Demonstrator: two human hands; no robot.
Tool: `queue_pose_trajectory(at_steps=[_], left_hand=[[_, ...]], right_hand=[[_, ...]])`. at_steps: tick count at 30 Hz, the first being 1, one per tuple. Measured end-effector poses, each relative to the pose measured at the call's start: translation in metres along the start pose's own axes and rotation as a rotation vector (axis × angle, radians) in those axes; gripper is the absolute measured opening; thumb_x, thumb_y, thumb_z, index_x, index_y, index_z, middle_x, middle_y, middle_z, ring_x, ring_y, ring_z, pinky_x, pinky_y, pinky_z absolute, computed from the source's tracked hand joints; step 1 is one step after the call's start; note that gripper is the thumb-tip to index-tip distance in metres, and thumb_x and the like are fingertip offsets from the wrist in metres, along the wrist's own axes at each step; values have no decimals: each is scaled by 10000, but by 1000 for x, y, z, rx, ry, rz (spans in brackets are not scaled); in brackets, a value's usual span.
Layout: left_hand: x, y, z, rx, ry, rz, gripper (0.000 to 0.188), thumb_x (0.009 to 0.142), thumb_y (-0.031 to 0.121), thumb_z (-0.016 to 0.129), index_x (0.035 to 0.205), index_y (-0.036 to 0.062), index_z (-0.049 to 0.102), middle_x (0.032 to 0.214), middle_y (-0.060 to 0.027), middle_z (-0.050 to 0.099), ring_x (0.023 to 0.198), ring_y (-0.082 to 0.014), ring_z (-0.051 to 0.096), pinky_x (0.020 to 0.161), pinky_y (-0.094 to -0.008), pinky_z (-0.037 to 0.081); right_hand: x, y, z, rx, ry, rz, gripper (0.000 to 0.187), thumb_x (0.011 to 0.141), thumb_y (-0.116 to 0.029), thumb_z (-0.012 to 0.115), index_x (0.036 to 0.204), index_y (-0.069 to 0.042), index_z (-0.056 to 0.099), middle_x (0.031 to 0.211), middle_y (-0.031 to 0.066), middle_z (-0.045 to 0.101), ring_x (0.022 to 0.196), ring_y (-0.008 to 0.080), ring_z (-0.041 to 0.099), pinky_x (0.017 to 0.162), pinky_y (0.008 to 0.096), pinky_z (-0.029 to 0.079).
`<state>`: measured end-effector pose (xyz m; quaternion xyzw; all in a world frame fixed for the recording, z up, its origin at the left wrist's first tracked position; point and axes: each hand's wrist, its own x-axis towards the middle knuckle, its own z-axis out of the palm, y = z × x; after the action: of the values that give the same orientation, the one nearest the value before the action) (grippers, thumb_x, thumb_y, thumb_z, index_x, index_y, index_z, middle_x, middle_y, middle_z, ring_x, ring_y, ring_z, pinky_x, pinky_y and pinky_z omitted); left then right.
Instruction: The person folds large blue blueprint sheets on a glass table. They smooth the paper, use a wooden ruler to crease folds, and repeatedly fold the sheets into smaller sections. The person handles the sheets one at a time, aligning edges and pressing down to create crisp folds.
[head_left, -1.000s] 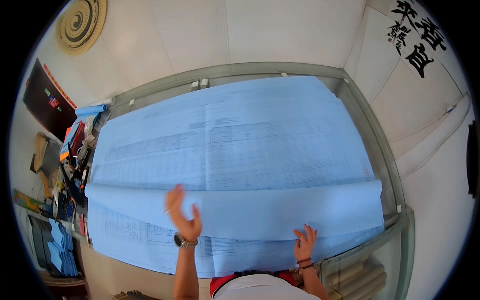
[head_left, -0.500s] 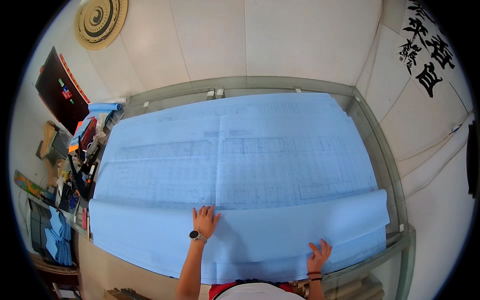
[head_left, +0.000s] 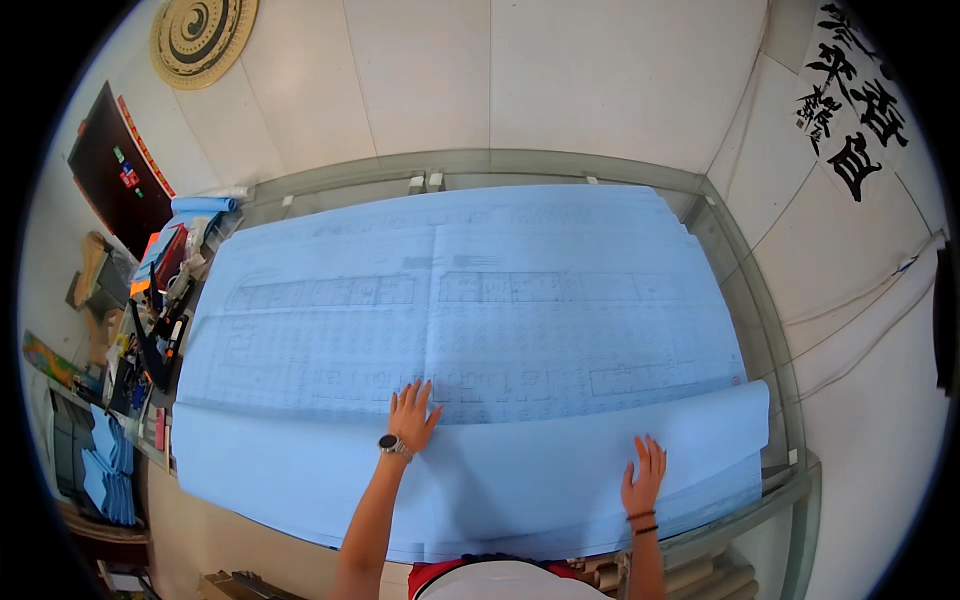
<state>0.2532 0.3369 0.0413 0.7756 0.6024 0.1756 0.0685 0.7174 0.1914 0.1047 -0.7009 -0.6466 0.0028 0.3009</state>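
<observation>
Large blue drawing sheets [head_left: 500, 330] with thin printed plan lines cover most of the table. Their near part is turned over into a plain blue flap [head_left: 300, 455], whose folded edge runs from left to right. My left hand [head_left: 412, 415], with a watch on its wrist, lies across this edge near the middle, fingers outstretched over the printed side. Farther right, my right hand [head_left: 643, 480], wearing dark bracelets, is at the flap with its fingers extended; whether it presses on the paper I cannot tell. Neither hand grips anything.
The sheets lie on a glass-topped table [head_left: 740, 270] with a greenish frame. Tools, folders and a blue paper roll [head_left: 203, 205] crowd its left end. Folded blue papers [head_left: 108, 470] sit at lower left. Brown cardboard tubes [head_left: 715, 585] lie under the near right edge.
My left hand has slid slightly away from me over the fold. My right hand has moved farther out over the flap, its fingers now pointing forward. The view has shifted a little.
</observation>
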Motion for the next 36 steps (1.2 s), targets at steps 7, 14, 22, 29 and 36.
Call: queue_pose_trajectory(at_steps=[7, 14, 22, 29, 36], left_hand=[[71, -4, 43, -3, -121, -50, 741, 958, 482, 518, 1519, 62, 276, 1568, -241, 232, 1441, -454, 210, 1152, -604, 177], [94, -31, 65, 136, -82, -103, 787, 958, 501, 502, 1535, 46, 221, 1592, -223, 189, 1468, -428, 149, 1166, -604, 126], [122, -6, 32, 56, -99, -172, 813, 965, 529, 467, 1551, 50, 168, 1612, -166, 173, 1487, -385, 126, 1172, -603, 94], [127, 0, 41, 130, -33, -234, 834, 951, 549, 466, 1553, 52, 172, 1614, -145, 187, 1492, -365, 126, 1175, -596, 64], [129, 9, 38, 132, -35, -248, 824, 951, 540, 460, 1552, 50, 180, 1612, -147, 197, 1496, -357, 116, 1177, -593, 58]], right_hand=[[91, 19, 23, -37, -221, -76, 544, 956, -272, 579, 1449, -98, 428, 1485, 132, 408, 1375, 378, 321, 1163, 582, 162], [95, 32, 36, -55, -366, -43, 318, 943, -318, 612, 1070, -37, 688, 1351, 133, 554, 1337, 340, 398, 1160, 596, 167], [148, 14, 24, -11, -141, -94, 286, 948, -250, 617, 1133, -38, 668, 1290, 139, 598, 1254, 329, 498, 1139, 582, 239], [237, -20, 54, 119, -208, -282, 331, 942, -237, 618, 1219, -57, 631, 1250, 119, 624, 1205, 288, 544, 1123, 490, 309], [306, 43, 182, 99, -378, -264, 404, 899, -232, 658, 1254, -50, 591, 1258, 127, 606, 1199, 309, 527, 1056, 426, 386]])
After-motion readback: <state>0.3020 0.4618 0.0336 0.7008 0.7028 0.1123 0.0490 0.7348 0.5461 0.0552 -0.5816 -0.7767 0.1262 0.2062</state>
